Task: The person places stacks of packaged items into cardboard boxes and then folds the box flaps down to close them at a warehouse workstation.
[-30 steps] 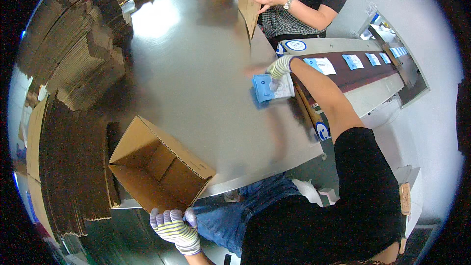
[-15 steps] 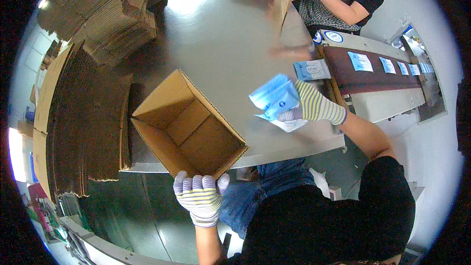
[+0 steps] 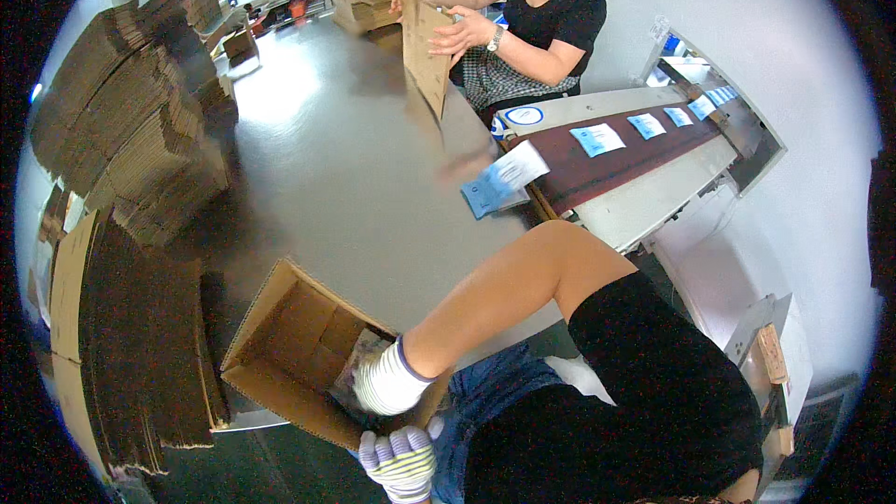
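Right hand [image 3: 387, 383] inside carton [image 3: 280, 355].

Your right hand [image 3: 387, 381] reaches into the open cardboard box [image 3: 289, 355] at the desk [image 3: 355, 177] edge; your left hand [image 3: 403, 459] steadies its near wall.

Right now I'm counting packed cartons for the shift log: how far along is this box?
Done: the open cardboard box is erected and stands at the table's near edge. In hand: the right hand is inside it on a clear-wrapped packet, while the left hand steadies the near wall. Left: the flaps stand open and unsealed; more blue packets wait on the table and the conveyor belt.
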The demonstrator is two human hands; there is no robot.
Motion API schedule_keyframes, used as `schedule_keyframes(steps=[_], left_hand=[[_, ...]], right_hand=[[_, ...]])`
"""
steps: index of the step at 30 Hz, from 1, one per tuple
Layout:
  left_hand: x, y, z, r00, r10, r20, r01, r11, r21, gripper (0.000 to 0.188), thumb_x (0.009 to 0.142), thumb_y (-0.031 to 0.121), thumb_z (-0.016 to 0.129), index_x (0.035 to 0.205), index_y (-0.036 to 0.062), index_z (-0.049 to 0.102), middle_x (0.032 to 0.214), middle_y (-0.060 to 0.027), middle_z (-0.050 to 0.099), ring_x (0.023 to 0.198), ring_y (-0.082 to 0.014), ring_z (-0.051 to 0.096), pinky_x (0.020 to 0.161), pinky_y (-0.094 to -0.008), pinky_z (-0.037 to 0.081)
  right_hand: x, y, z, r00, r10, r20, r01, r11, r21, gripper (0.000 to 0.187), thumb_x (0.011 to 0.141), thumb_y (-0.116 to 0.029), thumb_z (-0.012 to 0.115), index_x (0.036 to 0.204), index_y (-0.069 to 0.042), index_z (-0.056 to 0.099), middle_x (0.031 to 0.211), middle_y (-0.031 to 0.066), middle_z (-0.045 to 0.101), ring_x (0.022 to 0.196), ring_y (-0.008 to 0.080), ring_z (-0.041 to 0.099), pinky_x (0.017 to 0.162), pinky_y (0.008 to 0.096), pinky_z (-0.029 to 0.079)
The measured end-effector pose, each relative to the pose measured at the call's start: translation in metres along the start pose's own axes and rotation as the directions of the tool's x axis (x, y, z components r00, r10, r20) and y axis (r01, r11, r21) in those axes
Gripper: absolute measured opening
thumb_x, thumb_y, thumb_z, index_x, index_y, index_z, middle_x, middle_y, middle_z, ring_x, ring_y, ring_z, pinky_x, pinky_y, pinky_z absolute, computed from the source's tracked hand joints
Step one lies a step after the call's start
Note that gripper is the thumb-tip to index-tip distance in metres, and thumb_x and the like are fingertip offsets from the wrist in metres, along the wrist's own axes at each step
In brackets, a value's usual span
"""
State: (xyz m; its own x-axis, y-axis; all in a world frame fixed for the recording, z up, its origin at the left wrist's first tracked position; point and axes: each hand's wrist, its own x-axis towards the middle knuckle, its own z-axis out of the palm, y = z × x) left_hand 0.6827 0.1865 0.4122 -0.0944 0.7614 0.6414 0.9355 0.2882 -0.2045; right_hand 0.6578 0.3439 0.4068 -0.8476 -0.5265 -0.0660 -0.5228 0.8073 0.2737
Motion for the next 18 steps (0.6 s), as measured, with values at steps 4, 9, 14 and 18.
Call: schedule_keyframes(steps=[4, 9, 14, 18], left_hand=[[-0.014, -0.023, 0.006, 0.994, -0.104, -0.018, 0.104, 0.995, -0.008, 0.04, 0.092, 0.045, 0.051, 0.066, 0.0154, 0.046, 0.061, -0.0015, 0.04, 0.056, -0.0181, 0.042, 0.077, -0.0362, 0.048], [0.009, -0.041, -0.018, 0.964, -0.266, 0.019, 0.243, 0.847, -0.474, 0.035, 0.079, 0.039, 0.066, 0.088, 0.0075, 0.054, 0.084, -0.01, 0.054, 0.084, -0.0289, 0.053, 0.088, -0.0478, 0.042], [0.062, -0.012, -0.052, 0.683, -0.697, -0.219, -0.067, 0.238, -0.969, 0.039, 0.092, 0.042, 0.044, 0.092, 0.005, 0.056, 0.087, -0.0103, 0.06, 0.087, -0.0244, 0.059, 0.081, -0.0377, 0.047], [0.071, -0.005, -0.062, 0.698, -0.679, -0.226, -0.168, 0.15, -0.974, 0.037, 0.091, 0.041, 0.045, 0.094, 0.0053, 0.057, 0.089, -0.0107, 0.059, 0.09, -0.0262, 0.058, 0.083, -0.04, 0.046]], right_hand=[[-0.034, 0.011, -0.043, 0.975, -0.212, 0.06, 0.099, 0.664, 0.741, 0.029, 0.085, -0.028, 0.056, 0.089, 0.0, 0.061, 0.072, 0.015, 0.063, 0.071, 0.0291, 0.064, 0.063, 0.0406, 0.052], [-0.051, -0.017, -0.029, 0.986, 0.161, -0.033, -0.129, 0.881, 0.455, 0.024, 0.08, -0.027, 0.056, 0.089, -0.005, 0.057, 0.075, 0.0097, 0.062, 0.069, 0.0284, 0.063, 0.06, 0.0407, 0.052], [-0.07, -0.019, -0.026, 0.889, 0.318, -0.33, -0.177, 0.902, 0.393, 0.018, 0.084, -0.022, 0.047, 0.091, -0.007, 0.056, 0.082, 0.0098, 0.063, 0.073, 0.0264, 0.064, 0.058, 0.0413, 0.051], [-0.072, -0.015, -0.033, 0.94, 0.322, -0.111, -0.255, 0.88, 0.401, 0.022, 0.089, -0.02, 0.043, 0.1, -0.007, 0.057, 0.085, 0.0122, 0.063, 0.077, 0.027, 0.064, 0.065, 0.0397, 0.051]])
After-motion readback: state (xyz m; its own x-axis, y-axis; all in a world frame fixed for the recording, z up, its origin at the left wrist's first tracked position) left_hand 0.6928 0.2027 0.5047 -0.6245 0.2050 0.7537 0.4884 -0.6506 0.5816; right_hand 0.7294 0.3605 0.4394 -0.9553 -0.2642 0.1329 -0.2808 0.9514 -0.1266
